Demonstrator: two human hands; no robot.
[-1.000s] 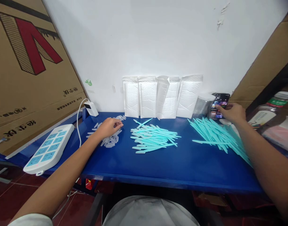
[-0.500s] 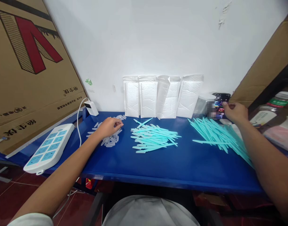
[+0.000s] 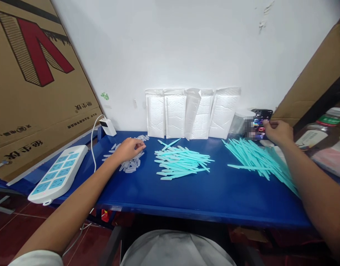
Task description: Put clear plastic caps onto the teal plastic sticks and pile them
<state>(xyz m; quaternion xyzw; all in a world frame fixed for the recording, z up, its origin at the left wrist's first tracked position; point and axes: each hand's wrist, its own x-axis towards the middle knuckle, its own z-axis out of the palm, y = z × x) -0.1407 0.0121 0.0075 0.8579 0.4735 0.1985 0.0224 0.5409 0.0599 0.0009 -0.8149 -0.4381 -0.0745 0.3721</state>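
Observation:
My left hand (image 3: 132,149) rests over a scatter of small clear plastic caps (image 3: 128,166), its fingers curled toward the thumb; whatever the fingertips pinch, if anything, is too small to tell. At the far right, my right hand (image 3: 280,132) reaches to a phone (image 3: 261,123) propped upright, a fingertip at its lit screen, not gripping it. Between my arms lies a pile of slim turquoise sticks (image 3: 183,160) that look like eyebrow razors, with pale clear ends at the left. A second pile of turquoise sticks (image 3: 253,159) lies beside my right forearm, partly hidden by it.
White padded mailers (image 3: 174,114) lean on the wall behind the blue table (image 3: 170,199). A clear jar (image 3: 238,123) stands by the phone. A power strip (image 3: 59,173) and a white plug-in box (image 3: 108,126) with a cable sit left. A brown bottle (image 3: 315,133) stands right.
Pictures on the phone screen have changed slightly. Both hands stay almost where they were, and the piles look the same.

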